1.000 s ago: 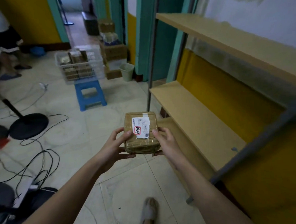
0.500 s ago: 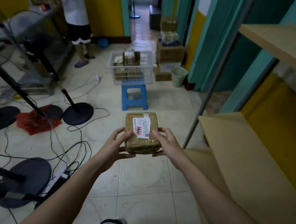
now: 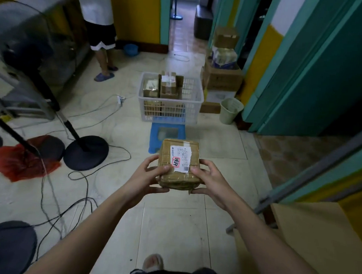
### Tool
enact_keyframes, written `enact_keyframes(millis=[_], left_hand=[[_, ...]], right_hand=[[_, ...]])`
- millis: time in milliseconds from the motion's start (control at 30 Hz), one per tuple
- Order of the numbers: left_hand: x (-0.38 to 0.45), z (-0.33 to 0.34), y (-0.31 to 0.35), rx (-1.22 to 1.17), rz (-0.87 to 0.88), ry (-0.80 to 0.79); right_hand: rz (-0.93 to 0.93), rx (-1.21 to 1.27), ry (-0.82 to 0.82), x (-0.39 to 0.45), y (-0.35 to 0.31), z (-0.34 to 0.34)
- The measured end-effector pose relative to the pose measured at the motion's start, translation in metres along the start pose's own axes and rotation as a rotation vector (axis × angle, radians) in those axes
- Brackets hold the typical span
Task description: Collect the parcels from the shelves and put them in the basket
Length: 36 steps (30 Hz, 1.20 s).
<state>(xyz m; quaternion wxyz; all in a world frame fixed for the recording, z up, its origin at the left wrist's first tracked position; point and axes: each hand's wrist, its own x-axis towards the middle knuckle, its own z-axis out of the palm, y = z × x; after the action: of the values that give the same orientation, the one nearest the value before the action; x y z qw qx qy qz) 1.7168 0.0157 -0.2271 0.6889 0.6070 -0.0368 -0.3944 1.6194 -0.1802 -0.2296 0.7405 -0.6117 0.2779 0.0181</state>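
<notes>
A brown taped parcel (image 3: 178,165) with a white label and red stamp is held in front of me at chest height. My left hand (image 3: 146,178) grips its left side and my right hand (image 3: 210,183) grips its right side. Straight ahead on the floor, a white plastic basket (image 3: 193,105) stands on a blue stool (image 3: 155,135) and holds several brown parcels (image 3: 168,85). The wooden shelf (image 3: 317,238) is at the lower right, with nothing on the part I can see.
Black fan bases (image 3: 86,152) and loose cables (image 3: 85,186) lie on the tiles to the left, beside a red patch (image 3: 21,164). A person (image 3: 100,28) stands at the far left. Stacked cardboard boxes (image 3: 222,75) and a pale bin (image 3: 230,110) sit right of the basket.
I have turned left away from the shelf and moved closer to the basket, which now sits straight ahead and larger. Both hands keep the same hold on the parcel.
</notes>
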Motion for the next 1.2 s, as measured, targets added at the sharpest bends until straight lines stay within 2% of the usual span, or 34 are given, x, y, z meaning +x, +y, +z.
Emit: enact_keyframes(millis=[200,433,667,767,900,1100,1200], left_hand=[[0.129,0.004,0.063,0.002,-0.027,-0.008],[0.298,0.012,0.118,0.047,-0.042,0.088],[0.418,-0.003,0.172,0.046,-0.109,0.202],[0.457,-0.020,0.183,0.029,-0.149,0.236],[0.516,-0.042,0.190,0.041,-0.168,0.228],[0.621,-0.047,0.194,0.062,-0.154,0.263],[0.670,-0.045,0.190,0.100,-0.176,0.255]], right_hand=[[-0.002,0.027,0.055,0.121,-0.054,-0.027],[0.062,0.118,-0.048,0.286,-0.108,-0.072],[0.232,-0.025,-0.217,0.421,-0.171,-0.084],[0.287,-0.072,-0.236,0.471,-0.184,-0.075],[0.378,-0.063,-0.126,0.537,-0.186,-0.061],[0.398,-0.011,0.172,0.630,-0.186,-0.053],[0.453,-0.062,0.286,0.666,-0.191,-0.056]])
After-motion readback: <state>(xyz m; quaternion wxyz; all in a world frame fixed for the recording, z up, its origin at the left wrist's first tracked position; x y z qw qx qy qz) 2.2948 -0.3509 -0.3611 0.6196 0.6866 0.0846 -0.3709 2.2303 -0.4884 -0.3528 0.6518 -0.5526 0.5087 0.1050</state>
